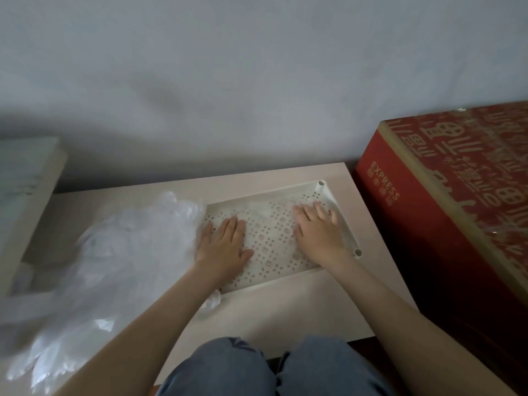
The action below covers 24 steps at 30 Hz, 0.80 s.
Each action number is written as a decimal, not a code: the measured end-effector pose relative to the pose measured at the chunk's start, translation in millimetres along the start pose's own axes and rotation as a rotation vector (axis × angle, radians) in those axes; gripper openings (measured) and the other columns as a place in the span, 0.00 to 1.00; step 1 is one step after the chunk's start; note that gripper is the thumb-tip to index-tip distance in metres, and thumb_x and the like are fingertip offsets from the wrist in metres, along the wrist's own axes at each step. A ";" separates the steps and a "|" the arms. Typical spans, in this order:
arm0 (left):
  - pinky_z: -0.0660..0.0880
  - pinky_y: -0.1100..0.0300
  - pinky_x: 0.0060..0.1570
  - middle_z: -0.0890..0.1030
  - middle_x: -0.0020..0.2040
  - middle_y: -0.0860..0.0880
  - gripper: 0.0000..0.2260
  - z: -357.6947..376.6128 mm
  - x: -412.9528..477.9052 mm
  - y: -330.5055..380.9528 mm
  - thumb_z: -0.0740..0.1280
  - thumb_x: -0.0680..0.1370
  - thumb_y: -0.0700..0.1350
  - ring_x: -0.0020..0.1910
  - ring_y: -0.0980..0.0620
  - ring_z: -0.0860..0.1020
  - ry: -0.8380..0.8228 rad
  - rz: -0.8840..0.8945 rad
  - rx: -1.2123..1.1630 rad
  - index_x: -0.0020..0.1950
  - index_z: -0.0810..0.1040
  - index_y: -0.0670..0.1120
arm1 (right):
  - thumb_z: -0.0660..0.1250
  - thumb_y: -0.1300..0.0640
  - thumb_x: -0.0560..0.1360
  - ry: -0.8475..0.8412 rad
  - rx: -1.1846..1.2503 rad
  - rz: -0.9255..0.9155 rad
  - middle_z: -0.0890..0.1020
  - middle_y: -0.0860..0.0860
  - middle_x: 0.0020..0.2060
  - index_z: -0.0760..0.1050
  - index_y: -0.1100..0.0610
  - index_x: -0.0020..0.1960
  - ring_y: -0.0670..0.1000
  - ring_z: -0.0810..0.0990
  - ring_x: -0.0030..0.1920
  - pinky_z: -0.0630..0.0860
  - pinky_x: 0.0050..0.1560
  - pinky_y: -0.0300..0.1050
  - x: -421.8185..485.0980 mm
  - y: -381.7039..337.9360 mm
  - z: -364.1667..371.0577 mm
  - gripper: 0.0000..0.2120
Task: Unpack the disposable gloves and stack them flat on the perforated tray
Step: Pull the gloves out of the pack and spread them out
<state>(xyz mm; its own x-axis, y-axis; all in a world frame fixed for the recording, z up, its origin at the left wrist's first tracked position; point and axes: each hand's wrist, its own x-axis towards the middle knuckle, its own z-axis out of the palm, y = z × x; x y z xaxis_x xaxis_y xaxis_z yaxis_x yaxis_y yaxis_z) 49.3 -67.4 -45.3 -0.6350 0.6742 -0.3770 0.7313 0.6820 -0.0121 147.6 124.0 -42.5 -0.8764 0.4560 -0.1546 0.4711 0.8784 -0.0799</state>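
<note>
A cream perforated tray point(344, 224) lies on the pale table. A thin clear glove point(270, 221) is spread flat on it, hard to make out against the holes. My left hand point(224, 244) presses flat on the tray's left part with straight fingers. On the right part my right hand point(318, 227) lies flat too, fingers spread. A heap of clear plastic gloves and their wrapping point(114, 252) lies left of the tray. A small crumpled bit of plastic point(211, 302) pokes out by the tray's near left corner.
A big red carton marked EXPRESS point(445, 210) stands close on the right of the table point(285, 312). A pale board or box edge point(31, 195) rises at the far left. A grey wall stands behind. My knees in jeans point(257, 370) are at the table's front edge.
</note>
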 end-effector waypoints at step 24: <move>0.69 0.54 0.55 0.72 0.61 0.46 0.19 -17.2 24.0 9.8 0.55 0.81 0.57 0.60 0.46 0.71 0.234 0.152 -0.146 0.63 0.65 0.45 | 0.53 0.51 0.82 0.041 0.199 -0.178 0.58 0.55 0.76 0.53 0.58 0.77 0.55 0.54 0.76 0.50 0.74 0.51 -1.6 -35.7 16.0 0.26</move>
<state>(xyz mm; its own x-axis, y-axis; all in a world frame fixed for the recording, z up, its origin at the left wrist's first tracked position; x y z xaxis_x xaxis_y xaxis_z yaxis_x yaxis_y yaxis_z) 37.0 -39.6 -38.5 -0.5737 0.8069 -0.1405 0.7895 0.5905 0.1676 133.8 89.6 -55.1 -0.9488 0.3055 -0.0807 0.3155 0.9020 -0.2946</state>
